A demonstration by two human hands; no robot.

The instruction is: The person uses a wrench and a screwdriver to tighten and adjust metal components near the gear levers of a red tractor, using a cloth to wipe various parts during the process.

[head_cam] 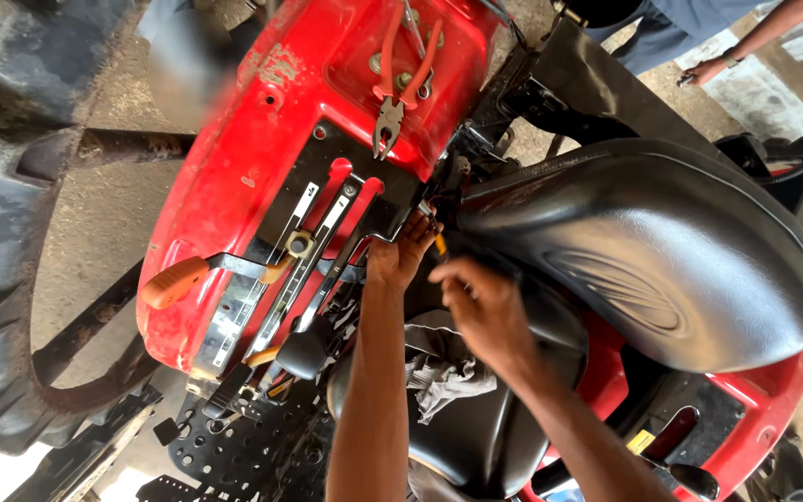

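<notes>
Item: my left hand, fingers curled into the dark gap between the red fender and the black seat; what it grips is hidden. Item: my right hand, fingers pressed together around a small yellow-handled tool, its tip in the same gap. Item: orange-handled pliers lying on the fender, well apart from both hands. Item: orange-knobbed lever at the slotted control plate. Item: grey rag below my wrists.
</notes>
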